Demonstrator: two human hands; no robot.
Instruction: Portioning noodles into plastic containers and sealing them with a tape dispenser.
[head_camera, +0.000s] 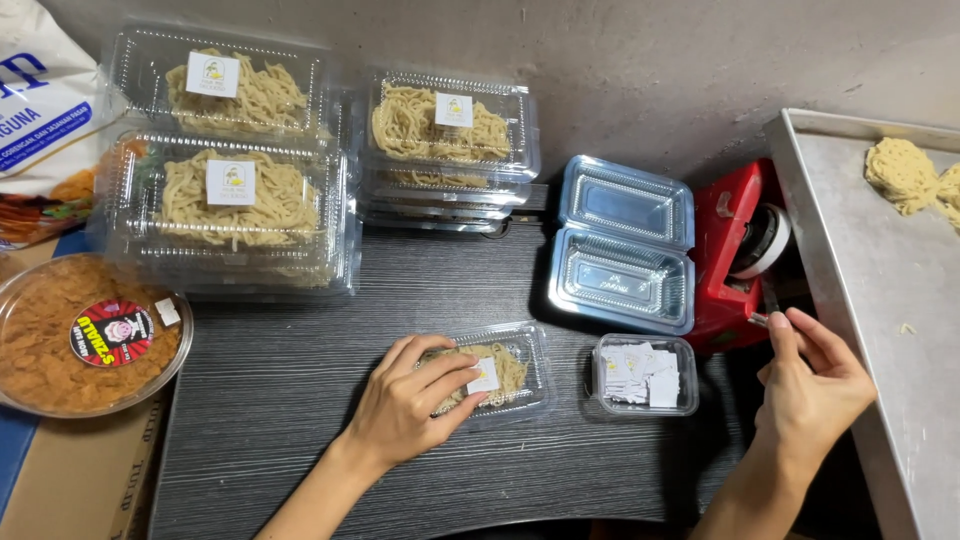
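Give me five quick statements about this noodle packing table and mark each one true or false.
1. The left hand rests on a small closed noodle box. True.
2. The right hand is inside the metal tray. False: it reaches to the red tape dispenser.
3. The blue-tinted clamshell container lies open and empty. True.
4. The small tub of paper labels sits left of the left hand. False: it sits between the two hands.
5. The stacked noodle boxes carry no labels. False: each visible lid has a white label.
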